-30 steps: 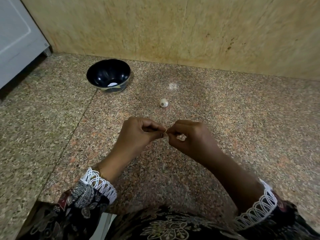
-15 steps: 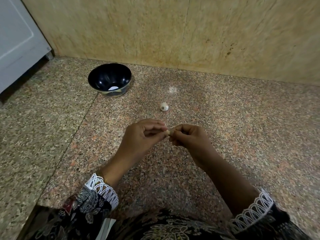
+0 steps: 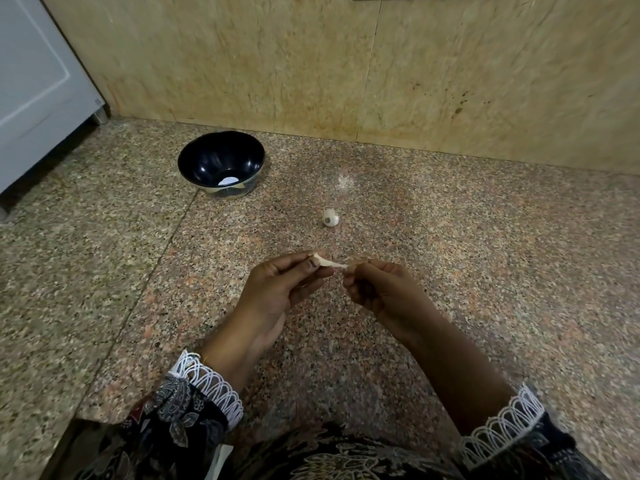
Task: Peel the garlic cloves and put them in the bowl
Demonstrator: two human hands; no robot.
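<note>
Head view, left hand (image 3: 277, 289) fingers pinching garlic clove (image 3: 316, 260) – right hand (image 3: 381, 292) fingers clamped on its skin (image 3: 334, 265)

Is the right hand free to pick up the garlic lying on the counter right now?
Probably not yet: the right hand pinches a strip of skin pulled from the clove in the left hand. Nothing blocks the garlic itself.
</note>
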